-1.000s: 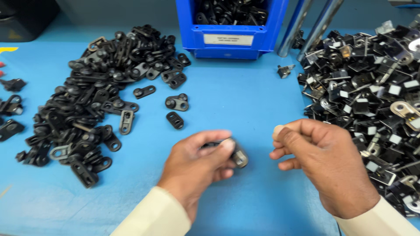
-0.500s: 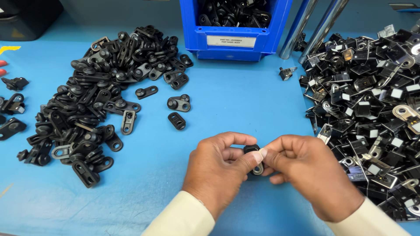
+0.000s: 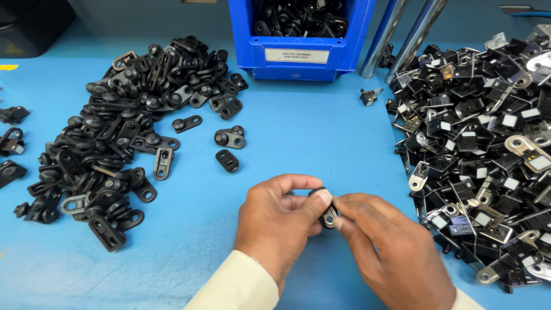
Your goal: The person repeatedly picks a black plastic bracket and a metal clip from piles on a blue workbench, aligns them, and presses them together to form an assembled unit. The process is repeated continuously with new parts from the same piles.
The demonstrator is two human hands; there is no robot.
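While both hands meet low centre over blue table (image 3: 298, 132), I see left hand (image 3: 275, 227) pinching small black bracket (image 3: 328, 215); right hand (image 3: 390, 252) fingertips closed on same bracket; black parts pile (image 3: 115, 132) left; metal-tabbed pile (image 3: 488, 143) right.

Blue table (image 3: 298, 132), blue bin (image 3: 298, 54), black clips (image 3: 120, 132), seemingly cream sleeve (image 3: 235, 287)

Bare blue tabletop (image 3: 321, 132) (a central lane) runs between 2 part piles (image 3: 115, 132) (image 3: 488, 143).

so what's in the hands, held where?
One small black clip part, pinched at its edges between left hand and right hand fingertips; the exact grip is hidden.
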